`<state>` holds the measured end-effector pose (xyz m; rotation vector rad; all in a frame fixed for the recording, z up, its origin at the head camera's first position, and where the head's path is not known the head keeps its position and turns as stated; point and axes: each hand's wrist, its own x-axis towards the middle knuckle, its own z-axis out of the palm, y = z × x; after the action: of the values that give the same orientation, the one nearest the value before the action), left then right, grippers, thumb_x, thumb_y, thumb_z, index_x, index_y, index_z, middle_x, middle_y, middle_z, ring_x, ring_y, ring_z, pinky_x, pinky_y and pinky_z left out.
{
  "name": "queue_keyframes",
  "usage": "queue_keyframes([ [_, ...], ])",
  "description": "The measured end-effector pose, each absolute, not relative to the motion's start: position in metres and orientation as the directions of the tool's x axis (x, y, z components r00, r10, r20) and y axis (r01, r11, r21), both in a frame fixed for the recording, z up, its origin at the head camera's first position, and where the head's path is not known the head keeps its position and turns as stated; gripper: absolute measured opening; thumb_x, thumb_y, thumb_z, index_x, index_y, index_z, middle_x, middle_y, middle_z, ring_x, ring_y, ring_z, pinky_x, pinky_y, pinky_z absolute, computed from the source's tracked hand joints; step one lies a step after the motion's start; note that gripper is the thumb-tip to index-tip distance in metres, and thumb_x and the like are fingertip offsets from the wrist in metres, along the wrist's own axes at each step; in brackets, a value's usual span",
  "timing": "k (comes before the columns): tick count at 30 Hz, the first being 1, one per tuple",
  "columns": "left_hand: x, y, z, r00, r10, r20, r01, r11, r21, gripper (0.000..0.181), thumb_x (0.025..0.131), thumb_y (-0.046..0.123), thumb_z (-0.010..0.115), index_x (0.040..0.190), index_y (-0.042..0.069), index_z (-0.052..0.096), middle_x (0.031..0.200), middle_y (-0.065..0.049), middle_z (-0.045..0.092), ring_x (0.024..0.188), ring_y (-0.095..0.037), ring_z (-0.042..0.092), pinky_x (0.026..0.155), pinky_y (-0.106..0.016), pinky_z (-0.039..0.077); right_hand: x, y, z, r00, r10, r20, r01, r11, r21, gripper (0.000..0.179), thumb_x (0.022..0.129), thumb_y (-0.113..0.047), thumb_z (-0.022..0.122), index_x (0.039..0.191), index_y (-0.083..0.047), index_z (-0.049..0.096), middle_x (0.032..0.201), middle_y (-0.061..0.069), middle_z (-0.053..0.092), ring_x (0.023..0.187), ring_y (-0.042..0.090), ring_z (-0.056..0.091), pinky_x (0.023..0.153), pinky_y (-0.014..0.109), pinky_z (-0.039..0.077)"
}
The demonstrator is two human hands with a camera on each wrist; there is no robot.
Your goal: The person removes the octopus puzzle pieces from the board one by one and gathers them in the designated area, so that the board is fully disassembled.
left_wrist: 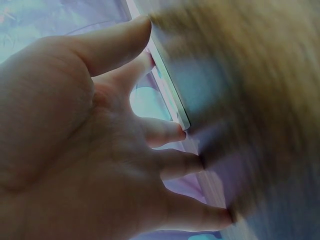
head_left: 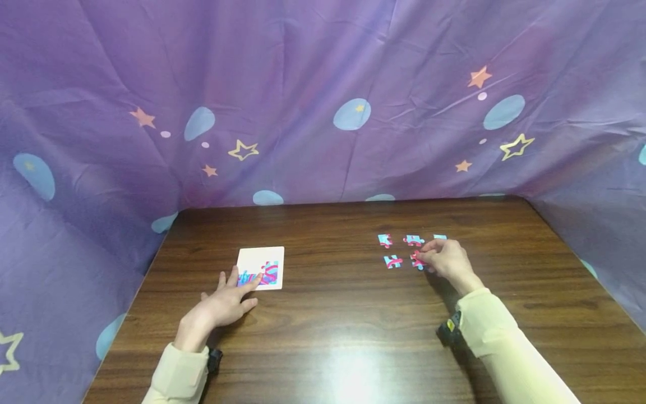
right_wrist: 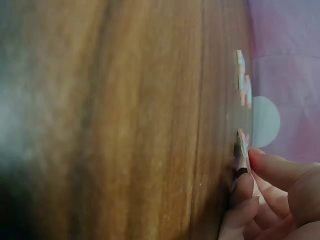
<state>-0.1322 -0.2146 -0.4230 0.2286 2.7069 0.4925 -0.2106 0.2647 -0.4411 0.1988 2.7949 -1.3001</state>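
A white puzzle board [head_left: 253,258] lies at the left of the table, with pink and blue jigsaw pieces [head_left: 271,273] filling its lower part. My left hand [head_left: 217,307] rests at its near left edge, fingers spread, fingertips on the board. In the left wrist view the palm [left_wrist: 75,135] fills the left side, and the board shows as a thin strip. Over on the right, my right hand [head_left: 448,260] pinches a pink jigsaw piece [head_left: 418,262] between thumb and fingers. In the right wrist view this piece [right_wrist: 243,145] appears tilted, one edge raised from the table.
Loose jigsaw pieces lie around the right hand: one at the back left [head_left: 385,240], one at the back middle [head_left: 414,240], one partly covered [head_left: 440,237] and one beside [head_left: 392,261]. A brown wooden table [head_left: 323,314] meets a purple curtain [head_left: 303,112] behind.
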Motion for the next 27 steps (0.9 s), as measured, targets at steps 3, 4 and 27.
queue_keyframes([
  [3, -0.131, -0.216, -0.421, -0.916, 0.22, -0.337, 0.088, 0.927, 0.366, 0.054, 0.102, 0.032, 0.051, 0.153, 0.022, 0.036, 0.154, -0.037, 0.001, 0.138, -0.06, 0.002, 0.09, -0.086, 0.009, -0.213, 0.263, -0.442, -0.991, 0.099, -0.09, 0.133, 0.672, -0.729, 0.023, 0.085, -0.017, 0.074, 0.094, 0.001, 0.066, 0.067, 0.001, 0.068, 0.052, 0.013, 0.06, 0.046, 0.029, 0.05],
  [4, -0.13, -0.217, -0.42, -0.916, 0.218, -0.338, 0.086, 0.927, 0.365, 0.054, 0.102, 0.032, 0.051, 0.153, 0.022, 0.036, 0.154, -0.037, 0.001, 0.138, -0.06, 0.002, 0.09, -0.086, 0.009, -0.214, 0.262, -0.442, -0.991, 0.104, -0.087, 0.135, 0.681, -0.72, 0.022, 0.085, -0.018, 0.074, 0.093, 0.0, 0.066, 0.066, 0.001, 0.068, 0.051, 0.013, 0.06, 0.046, 0.029, 0.05],
  [27, -0.132, -0.217, -0.424, -0.918, 0.208, -0.336, 0.074, 0.925, 0.372, 0.054, 0.102, 0.034, 0.051, 0.153, 0.025, 0.036, 0.157, -0.032, 0.002, 0.141, -0.055, 0.0, 0.093, -0.085, 0.007, -0.211, 0.219, -0.414, -0.992, 0.01, 0.124, -0.087, 0.656, -0.75, 0.025, 0.098, -0.026, 0.057, 0.105, -0.003, 0.065, 0.089, 0.018, 0.068, 0.062, 0.023, 0.066, 0.05, 0.031, 0.049],
])
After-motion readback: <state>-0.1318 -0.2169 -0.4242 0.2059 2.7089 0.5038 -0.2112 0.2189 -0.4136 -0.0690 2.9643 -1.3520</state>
